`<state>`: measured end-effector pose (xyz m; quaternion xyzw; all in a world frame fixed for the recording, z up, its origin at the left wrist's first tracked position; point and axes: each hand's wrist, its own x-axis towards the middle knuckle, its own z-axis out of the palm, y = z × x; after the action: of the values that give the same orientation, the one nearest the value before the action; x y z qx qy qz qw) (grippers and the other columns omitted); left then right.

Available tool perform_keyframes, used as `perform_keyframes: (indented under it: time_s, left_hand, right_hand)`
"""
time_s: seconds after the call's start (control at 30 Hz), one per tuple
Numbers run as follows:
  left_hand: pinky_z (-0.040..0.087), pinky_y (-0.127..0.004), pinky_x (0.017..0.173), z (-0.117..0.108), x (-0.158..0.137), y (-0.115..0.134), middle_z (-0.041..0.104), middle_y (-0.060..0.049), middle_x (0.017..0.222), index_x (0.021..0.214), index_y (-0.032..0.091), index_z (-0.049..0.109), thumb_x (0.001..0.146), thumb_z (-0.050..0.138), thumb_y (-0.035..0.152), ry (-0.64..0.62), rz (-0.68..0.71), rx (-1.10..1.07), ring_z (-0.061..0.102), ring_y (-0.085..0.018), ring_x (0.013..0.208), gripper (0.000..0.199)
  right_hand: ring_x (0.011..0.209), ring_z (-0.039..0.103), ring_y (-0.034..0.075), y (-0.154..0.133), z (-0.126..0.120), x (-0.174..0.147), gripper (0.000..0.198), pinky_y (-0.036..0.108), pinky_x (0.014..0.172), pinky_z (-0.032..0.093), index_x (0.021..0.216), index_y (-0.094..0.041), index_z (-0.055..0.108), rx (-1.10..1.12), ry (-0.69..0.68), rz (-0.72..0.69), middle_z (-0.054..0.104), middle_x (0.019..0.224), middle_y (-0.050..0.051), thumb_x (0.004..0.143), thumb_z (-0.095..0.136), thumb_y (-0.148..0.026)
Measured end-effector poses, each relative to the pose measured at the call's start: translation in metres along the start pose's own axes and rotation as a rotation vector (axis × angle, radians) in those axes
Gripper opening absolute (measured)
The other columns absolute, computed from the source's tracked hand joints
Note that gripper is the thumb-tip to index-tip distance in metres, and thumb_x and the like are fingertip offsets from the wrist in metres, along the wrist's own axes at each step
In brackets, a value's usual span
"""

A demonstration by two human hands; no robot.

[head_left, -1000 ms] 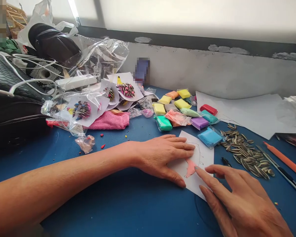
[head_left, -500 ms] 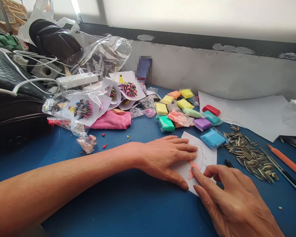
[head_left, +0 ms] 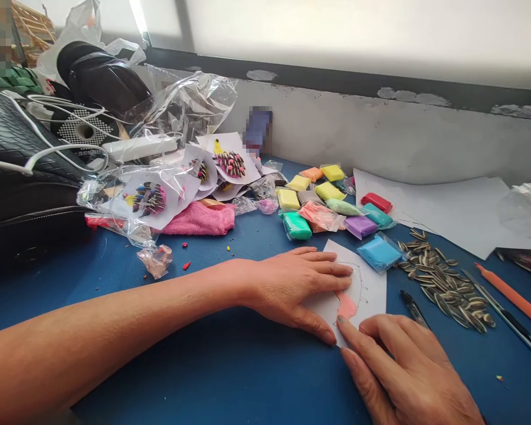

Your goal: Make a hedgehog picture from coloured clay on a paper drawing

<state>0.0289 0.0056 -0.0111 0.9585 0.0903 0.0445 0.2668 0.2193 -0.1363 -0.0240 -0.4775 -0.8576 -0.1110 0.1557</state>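
My left hand (head_left: 303,286) lies flat with fingers spread, pressing a small sheet of white paper (head_left: 374,289) to the blue table. The paper carries a thin pen outline, and inside it a flattened patch of pink clay (head_left: 347,306) shows. My right hand (head_left: 407,363) touches the patch's lower tip with an extended index fingertip. Its thumb is stretched out beneath, the other fingers are loosely bent, and nothing shows in its grasp. A black pen (head_left: 413,308) lies just beyond the right knuckles.
Several wrapped clay blocks, among them a blue one (head_left: 380,252) and a green one (head_left: 295,225), lie beyond the paper. Striped sunflower seeds (head_left: 451,283) are heaped at right, beside an orange pen (head_left: 511,295). Seed-covered paper crafts (head_left: 230,162), a pink cloth (head_left: 199,218) and a black bag (head_left: 30,159) crowd the left.
My right index fingertip has slid down and left along the pink clay to its lower tip, uncovering more of the patch. The left hand stays on the paper.
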Motion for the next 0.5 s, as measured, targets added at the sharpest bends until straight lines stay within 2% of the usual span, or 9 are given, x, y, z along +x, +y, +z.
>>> perform_keyframes:
  time_s: [0.17, 0.5]
  left_hand:
    - [0.012, -0.047, 0.123, 0.0009, 0.0004, -0.0006, 0.026, -0.006, 0.161, 0.151, 0.012, 0.034, 0.089, 0.063, 0.052, 0.0, -0.003, -0.01, 0.015, -0.031, 0.151, 0.08]
    - [0.012, -0.048, 0.123, 0.0016, -0.0011, -0.0018, 0.027, -0.007, 0.16, 0.151, 0.012, 0.034, 0.09, 0.061, 0.054, 0.018, 0.004, -0.014, 0.016, -0.031, 0.15, 0.078]
  right_hand:
    - [0.079, 0.056, 0.018, -0.0005, 0.0013, -0.0027, 0.026, 0.033, 0.074, 0.046, 0.113, -0.012, 0.068, -0.004, 0.054, -0.031, 0.061, 0.083, 0.007, 0.094, 0.055, -0.024]
    - [0.087, 0.06, 0.023, 0.0006, 0.0038, -0.0048, 0.028, 0.039, 0.083, 0.047, 0.115, -0.011, 0.067, -0.067, 0.054, -0.096, 0.066, 0.087, 0.008, 0.092, 0.056, -0.022]
